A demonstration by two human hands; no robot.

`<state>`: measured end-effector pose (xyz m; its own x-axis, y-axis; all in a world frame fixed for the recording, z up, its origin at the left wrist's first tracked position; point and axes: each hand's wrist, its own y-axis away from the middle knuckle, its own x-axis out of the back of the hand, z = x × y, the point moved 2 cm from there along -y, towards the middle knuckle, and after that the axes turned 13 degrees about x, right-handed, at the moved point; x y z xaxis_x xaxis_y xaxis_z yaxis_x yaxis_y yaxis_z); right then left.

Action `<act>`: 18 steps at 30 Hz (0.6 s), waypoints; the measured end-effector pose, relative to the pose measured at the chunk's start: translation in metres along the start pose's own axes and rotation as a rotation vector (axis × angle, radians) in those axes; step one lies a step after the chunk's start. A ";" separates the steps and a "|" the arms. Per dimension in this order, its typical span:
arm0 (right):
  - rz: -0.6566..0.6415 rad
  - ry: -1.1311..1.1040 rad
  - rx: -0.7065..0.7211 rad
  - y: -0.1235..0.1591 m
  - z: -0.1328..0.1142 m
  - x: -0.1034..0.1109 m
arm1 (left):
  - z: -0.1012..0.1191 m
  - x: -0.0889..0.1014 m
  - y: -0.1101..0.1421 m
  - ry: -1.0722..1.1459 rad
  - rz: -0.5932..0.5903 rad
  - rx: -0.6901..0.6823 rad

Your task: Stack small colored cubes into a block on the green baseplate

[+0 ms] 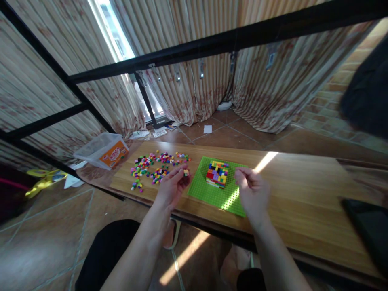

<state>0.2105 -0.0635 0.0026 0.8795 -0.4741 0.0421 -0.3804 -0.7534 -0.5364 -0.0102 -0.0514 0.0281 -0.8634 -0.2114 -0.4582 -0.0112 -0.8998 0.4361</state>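
Note:
My left hand (172, 186) pinches a small toy brick (186, 173), orange on the side that shows, between thumb and fingertips. It hovers by the left edge of a green studded baseplate (200, 192). On that plate stands a square block of stacked multicoloured bricks (217, 173), with yellow, red, purple and blue pieces on top. Over the plate's right edge is my right hand (253, 193), its thumb and fingers pressed together; whether anything sits between them is hidden.
Loose bricks (159, 174) lie scattered on the wooden table (298, 190) at the left. Beyond them stands a clear plastic box (93, 147) with an orange label. A dark flat device (366, 230) lies at the right end. A black metal bar (194, 51) crosses behind the table.

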 end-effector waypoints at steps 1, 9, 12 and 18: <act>-0.005 0.001 0.087 0.003 -0.011 -0.002 | -0.005 -0.006 0.008 0.056 -0.016 0.021; -0.395 0.061 0.389 0.030 -0.049 -0.029 | -0.033 -0.039 0.038 0.084 -0.094 0.077; -0.340 0.066 0.421 0.030 -0.045 -0.029 | -0.035 -0.043 0.042 0.076 -0.087 0.059; -0.399 0.032 0.443 0.026 -0.045 -0.022 | -0.032 -0.040 0.045 -0.044 -0.063 0.134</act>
<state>0.1682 -0.0936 0.0255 0.9185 -0.2121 0.3338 0.1387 -0.6177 -0.7741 0.0401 -0.0956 0.0418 -0.8800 -0.1365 -0.4550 -0.1307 -0.8513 0.5081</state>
